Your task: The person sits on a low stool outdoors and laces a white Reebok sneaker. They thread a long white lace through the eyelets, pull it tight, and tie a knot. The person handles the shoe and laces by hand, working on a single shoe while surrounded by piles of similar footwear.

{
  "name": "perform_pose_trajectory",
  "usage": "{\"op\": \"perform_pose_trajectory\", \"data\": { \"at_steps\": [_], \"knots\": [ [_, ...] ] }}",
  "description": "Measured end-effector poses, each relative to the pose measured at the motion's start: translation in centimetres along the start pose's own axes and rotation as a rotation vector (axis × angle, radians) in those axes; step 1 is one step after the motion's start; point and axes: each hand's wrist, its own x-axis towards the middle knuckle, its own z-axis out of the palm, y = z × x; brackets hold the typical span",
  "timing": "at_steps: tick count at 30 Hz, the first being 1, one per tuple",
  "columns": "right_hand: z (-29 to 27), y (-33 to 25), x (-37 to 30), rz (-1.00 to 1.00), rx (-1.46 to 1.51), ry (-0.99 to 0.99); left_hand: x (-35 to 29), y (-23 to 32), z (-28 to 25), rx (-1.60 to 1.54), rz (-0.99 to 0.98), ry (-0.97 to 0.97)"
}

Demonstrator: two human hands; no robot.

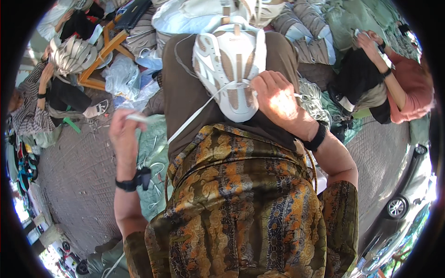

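Piles of white and grey shoe uppers [306, 23] lie all around, other people sitting among them. On the lap, a white shoe upper [230, 69] rests sole-up; the right hand [277, 99] clasps its edge. The left hand [123, 129] pinches a white lace [194, 116], pulled tight from the upper.

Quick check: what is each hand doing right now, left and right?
Left hand: closed, pinching the end of a white lace, pulled taut.
Right hand: closed on the white shoe upper, at its lower edge.
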Motion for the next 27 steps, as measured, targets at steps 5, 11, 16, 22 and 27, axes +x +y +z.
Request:
{"op": "perform_pose_trajectory", "data": {
  "at_steps": [5, 11, 16, 22, 27],
  "knots": [
    [-0.4, 0.0, -0.2, 0.144, 0.173, -0.052, 1.9, 2.1, 9.2, -0.054, 0.094, -0.252],
    [-0.5, 0.2, -0.3, 0.234, 0.285, -0.107, 2.5, 0.3, 13.1, -0.112, 0.086, -0.311],
    [-0.1, 0.4, -0.4, 0.223, 0.281, -0.097, 3.5, -0.4, 13.0, 0.115, -0.036, -0.275],
    [0.1, 0.4, -0.4, 0.222, 0.285, -0.076, 3.9, -0.6, 13.8, -0.131, 0.006, -0.252],
    [0.2, 0.5, -0.5, 0.226, 0.285, -0.080, 4.2, -0.3, 14.1, -0.035, 0.042, -0.306]
  ]
}}
